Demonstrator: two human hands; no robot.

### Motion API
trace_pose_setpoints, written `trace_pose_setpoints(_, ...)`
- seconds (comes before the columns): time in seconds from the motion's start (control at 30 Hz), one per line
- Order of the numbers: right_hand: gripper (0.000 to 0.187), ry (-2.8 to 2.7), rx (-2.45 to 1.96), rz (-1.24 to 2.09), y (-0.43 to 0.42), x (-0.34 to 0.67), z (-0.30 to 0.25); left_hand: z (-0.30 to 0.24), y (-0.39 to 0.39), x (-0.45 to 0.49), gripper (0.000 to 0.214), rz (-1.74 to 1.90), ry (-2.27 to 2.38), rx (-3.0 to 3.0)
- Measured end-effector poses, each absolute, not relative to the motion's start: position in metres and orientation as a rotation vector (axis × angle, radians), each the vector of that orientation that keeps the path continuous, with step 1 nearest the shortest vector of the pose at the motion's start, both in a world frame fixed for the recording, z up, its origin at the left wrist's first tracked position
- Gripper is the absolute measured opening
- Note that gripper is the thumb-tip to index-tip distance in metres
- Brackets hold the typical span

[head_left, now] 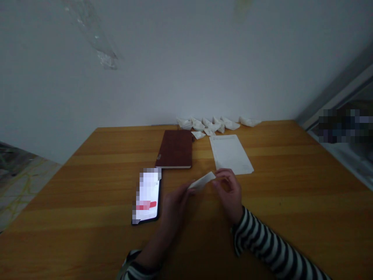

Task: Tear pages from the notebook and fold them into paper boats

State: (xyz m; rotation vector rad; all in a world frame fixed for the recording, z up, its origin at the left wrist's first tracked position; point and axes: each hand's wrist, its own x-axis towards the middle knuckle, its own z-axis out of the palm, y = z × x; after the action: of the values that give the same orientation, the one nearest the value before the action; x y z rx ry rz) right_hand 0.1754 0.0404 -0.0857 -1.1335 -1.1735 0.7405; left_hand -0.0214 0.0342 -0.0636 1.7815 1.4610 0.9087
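Note:
A narrow folded strip of white paper [202,181] is held up above the table, slanting upward to the right. My left hand [177,198] pinches its lower left end. At the other end, the thumb and forefinger of my right hand [229,191] close together on the paper's tip. Just beyond my right hand lies a stack of white paper sheets [231,153]. To the left of my left hand rests a phone [148,194] with its screen lit.
Several folded white paper pieces [208,123] sit along the wall at the table's back edge. A closed brown notebook [176,148] lies left of the sheets. The wooden table [291,202] meets a pale wall [186,58].

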Motion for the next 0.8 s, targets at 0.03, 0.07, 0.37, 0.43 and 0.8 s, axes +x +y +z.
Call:
trace_pose_setpoints(0.03, 0.010, -1.197, -1.118, 0.769, 0.042, 0.176, -0.084, -0.067, 0.034, -0.023, 0.033, 0.911, 1.442, 1.841)
trace_pose_setpoints(0.07, 0.011, -1.226, -1.102, 0.808, 0.043, 0.176, -0.082, -0.071, 0.033, -0.024, 0.035, 0.905, 1.414, 1.904)
trace_pose_setpoints(0.37, 0.020, -1.210, -1.075, 0.970, 0.042, 0.174, -0.081, -0.067, 0.028, -0.029, 0.056, 0.884, 1.307, 2.410)
trace_pose_setpoints(0.43, 0.020, -1.206, -1.057, 0.985, 0.043, 0.175, -0.080, -0.066, 0.028, -0.029, 0.056, 0.882, 1.292, 2.425)
trace_pose_setpoints(0.8, 0.027, -1.190, -1.003, 1.204, 0.045, 0.175, -0.080, -0.048, 0.031, -0.008, 0.035, 0.753, 1.282, 1.758)
